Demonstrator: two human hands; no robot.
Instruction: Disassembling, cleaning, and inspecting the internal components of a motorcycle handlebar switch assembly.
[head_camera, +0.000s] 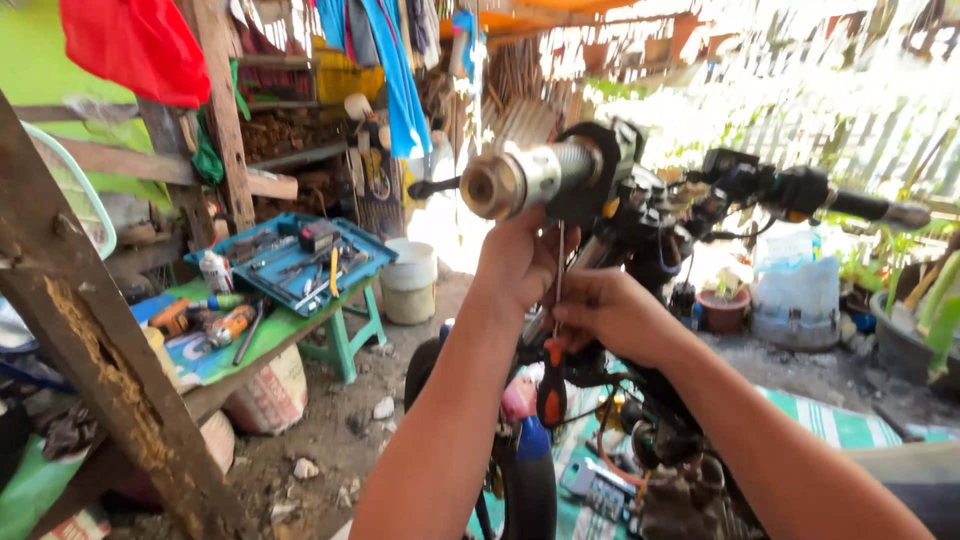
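Two bare forearms, no sleeves, left hand (515, 262), right hand (610, 312)

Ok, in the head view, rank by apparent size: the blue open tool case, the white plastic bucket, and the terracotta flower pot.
1. Blue open tool case, clearly largest.
2. White plastic bucket.
3. Terracotta flower pot, smallest as seen, though it may stand farther from the camera, so its place against the bucket is unsure.

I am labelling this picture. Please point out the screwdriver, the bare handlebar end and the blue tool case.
screwdriver (551, 392), head view, orange-black handle
bare handlebar end (492, 186), head view, round tip
blue tool case (290, 262), head view, tray middle
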